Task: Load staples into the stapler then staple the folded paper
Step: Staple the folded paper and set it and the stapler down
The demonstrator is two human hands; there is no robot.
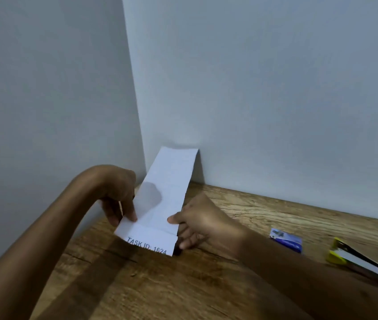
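Both hands, left hand (118, 199) & right hand (197, 224), pinch the folded paper (160, 199) w/ closed fingers, probably to flatten the fold; stapler (354, 257) lies open nearby.

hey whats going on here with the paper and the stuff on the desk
A person is holding a folded white paper strip printed "TASK ID: 1624" above the wooden desk. The left hand pinches its left edge and the right hand pinches its right edge near the bottom. The yellow and silver stapler lies open on the desk to the right, untouched, with a small blue staple box beside it. Nothing is being stapled yet.
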